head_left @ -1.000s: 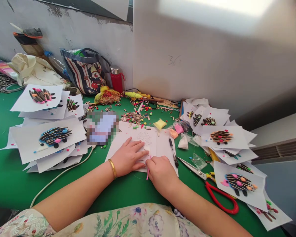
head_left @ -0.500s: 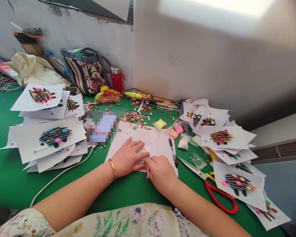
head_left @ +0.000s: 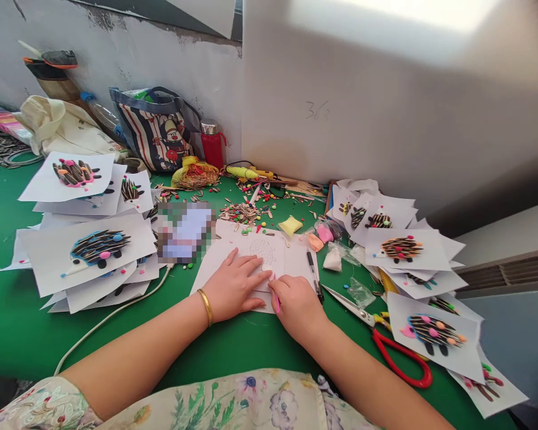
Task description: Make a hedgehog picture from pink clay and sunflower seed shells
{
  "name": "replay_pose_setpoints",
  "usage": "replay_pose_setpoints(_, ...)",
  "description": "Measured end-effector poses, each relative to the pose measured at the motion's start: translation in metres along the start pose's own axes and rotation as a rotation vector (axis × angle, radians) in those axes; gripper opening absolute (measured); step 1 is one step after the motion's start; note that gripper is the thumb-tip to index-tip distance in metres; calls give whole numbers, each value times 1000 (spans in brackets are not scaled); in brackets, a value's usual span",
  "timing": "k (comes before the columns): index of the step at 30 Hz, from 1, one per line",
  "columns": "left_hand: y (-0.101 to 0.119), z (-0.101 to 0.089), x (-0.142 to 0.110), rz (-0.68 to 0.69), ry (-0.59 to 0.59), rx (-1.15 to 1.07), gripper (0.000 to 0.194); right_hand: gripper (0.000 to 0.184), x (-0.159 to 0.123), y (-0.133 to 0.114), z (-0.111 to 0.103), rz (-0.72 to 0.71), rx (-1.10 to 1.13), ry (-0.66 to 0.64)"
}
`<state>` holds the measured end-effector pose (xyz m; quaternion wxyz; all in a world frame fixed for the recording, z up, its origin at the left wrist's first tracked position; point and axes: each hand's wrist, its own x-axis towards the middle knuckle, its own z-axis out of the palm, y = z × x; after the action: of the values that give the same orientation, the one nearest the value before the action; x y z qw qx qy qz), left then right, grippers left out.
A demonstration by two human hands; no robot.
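My left hand lies flat on the white paper, fingers spread, a gold bangle round its wrist. Above its fingertips a dotted, rounded drawing shows on the sheet. Closed in a pinch, my right hand holds a thin pink stick-like tool over the paper, its upper tip close to my left fingers. Whether that tip touches the sheet I cannot tell. Just right of my right hand lies a black pen on the paper's edge.
Red-handled scissors lie open at the right, near lumps of yellow and white clay. Stacks of hedgehog pictures stand left and right. Sunflower seeds are scattered behind the paper, beside a blurred phone.
My right hand has shifted slightly right and up, and the pink tool has moved and tilted with it. My left hand stays on the paper, its fingers slightly shifted.
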<state>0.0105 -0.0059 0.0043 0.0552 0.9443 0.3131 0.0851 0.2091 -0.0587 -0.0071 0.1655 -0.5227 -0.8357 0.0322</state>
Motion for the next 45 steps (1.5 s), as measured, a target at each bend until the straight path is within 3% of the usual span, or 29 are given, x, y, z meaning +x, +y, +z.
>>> replay_pose_setpoints(6, 1, 1, 0, -8, 1, -6, 58, 17, 2, 3, 2, 10, 45, -12)
replay_pose_setpoints(11, -3, 4, 1, -22, 23, -61, 68, 18, 6, 5, -7, 53, 96, -38)
replay_pose_setpoints(20, -12, 9, 3, -83, 60, -148, 53, 15, 7, 17, -21, 114, 381, -8)
replay_pose_setpoints(34, -13, 9, 5, -105, 69, -189, 35, 14, 14, 13, -2, -11, 241, -107)
replay_pose_setpoints(45, -13, 10, 3, -67, 75, -151, 33, 13, 10, 14, -4, 8, 250, -55)
